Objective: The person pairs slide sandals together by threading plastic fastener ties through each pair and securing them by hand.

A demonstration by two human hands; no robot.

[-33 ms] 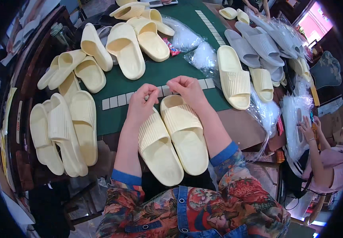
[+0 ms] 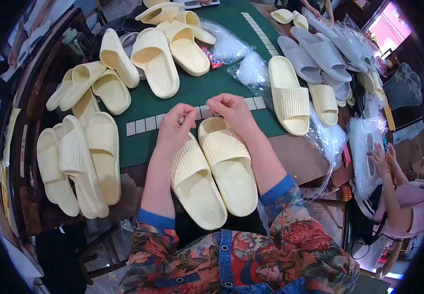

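Note:
A pair of cream ridged slide slippers lies side by side in front of me, heels toward my body: the left slipper [image 2: 200,188] and the right slipper [image 2: 231,179]. Over their toe ends both hands are raised close together with a small gap between them. My left hand [image 2: 176,128] is closed in a pinch, thumb against curled fingers. Likewise pinched is my right hand [image 2: 232,115], its fingertips facing the left hand's. Anything between the fingers is too small or hidden to make out. Beyond the hands runs a row of white tiles [image 2: 145,124] on the green table [image 2: 136,147].
Cream slippers [image 2: 105,161] stand in a group at the left, with others [image 2: 155,61] farther back. Clear plastic bundles [image 2: 251,71] lie beyond my right hand. More cream slippers [image 2: 289,93] and grey slippers [image 2: 319,49] are at the right, near another person's hand [image 2: 379,159].

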